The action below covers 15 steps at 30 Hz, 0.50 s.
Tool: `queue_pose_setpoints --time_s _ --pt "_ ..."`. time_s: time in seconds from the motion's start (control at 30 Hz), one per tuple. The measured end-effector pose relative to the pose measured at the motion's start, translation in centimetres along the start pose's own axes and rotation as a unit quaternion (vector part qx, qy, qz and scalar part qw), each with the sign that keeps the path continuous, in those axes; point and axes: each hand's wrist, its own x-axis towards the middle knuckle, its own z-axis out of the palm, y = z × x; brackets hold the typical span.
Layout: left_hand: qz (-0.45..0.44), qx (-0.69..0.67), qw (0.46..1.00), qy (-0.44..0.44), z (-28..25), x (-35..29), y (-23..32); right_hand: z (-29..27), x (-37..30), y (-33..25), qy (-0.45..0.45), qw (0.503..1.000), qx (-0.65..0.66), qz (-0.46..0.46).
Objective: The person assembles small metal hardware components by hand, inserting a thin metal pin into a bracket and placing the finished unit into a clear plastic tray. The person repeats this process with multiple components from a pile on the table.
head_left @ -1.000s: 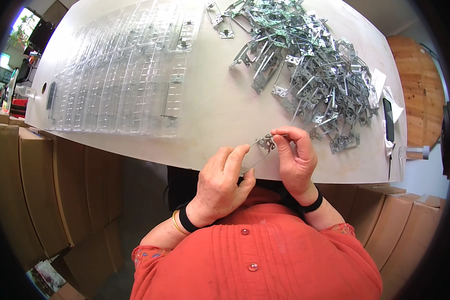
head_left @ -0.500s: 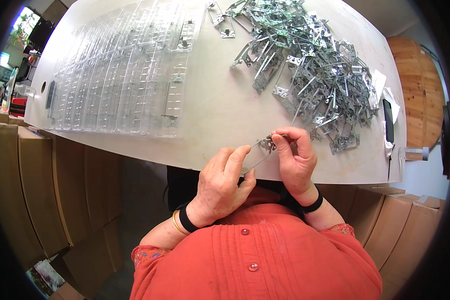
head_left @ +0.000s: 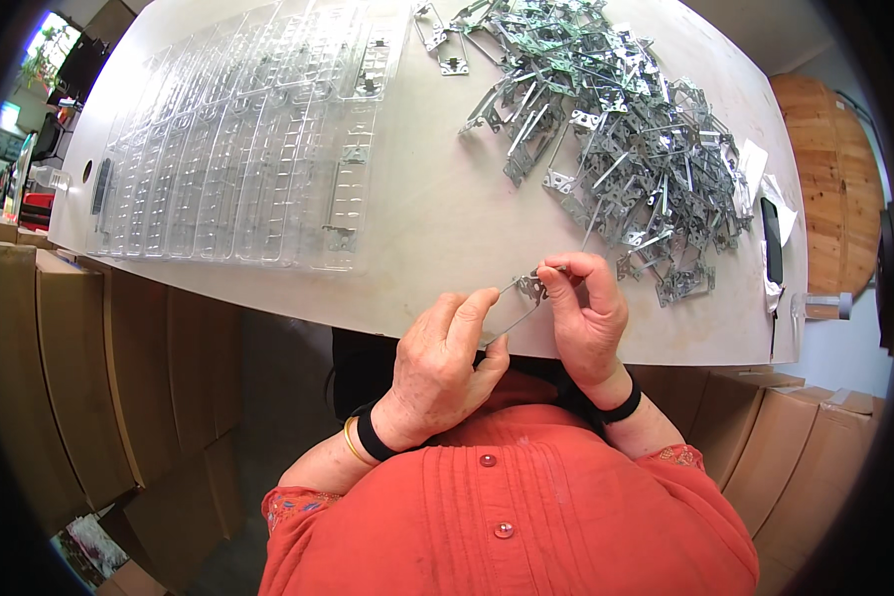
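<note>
Holding a metal frame (head_left: 531, 289) in both hands, above the near edge of the table (head_left: 422, 214), left of and nearer than the pile (head_left: 636, 139) and well apart from the trays (head_left: 238, 179). Gripping the left end with the left hand (head_left: 435, 353), with thumb and forefinger parted and set at either side of it. Cannot tell how firmly, nor what the other left fingers do behind. Pinching the right end, a pierced bracket, with the right hand (head_left: 591, 323), with thumb and forefinger almost together on the metal. Cannot make out the exact contact there. Slanting between the hands from near left to far right, with thin rods in sight.

Wearing a black wristband (head_left: 623, 399) on each wrist, a gold bracelet (head_left: 351, 439) on the left and a red shirt (head_left: 507, 497). Facing, on the far right, a tangle of similar metal pieces, with a phone (head_left: 772, 238) and white paper (head_left: 790, 214) at its right. Facing, on the left, clear plastic, with metal parts in the right-hand portion. Flanked, below table height, by boxes (head_left: 139, 368) at left and right.
</note>
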Motion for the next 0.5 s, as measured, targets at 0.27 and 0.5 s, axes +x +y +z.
queue_pose_setpoints --time_s 0.27,0.5 --pt "-0.002 -0.002 1.000 -0.003 -0.05 0.07 0.02 -0.06 0.27 -0.49 0.001 1.000 -0.014 -0.019" --pt "0.000 0.001 1.000 -0.003 0.10 0.01 -0.10 0.02 0.37 -0.82 -0.001 1.000 -0.008 -0.009"
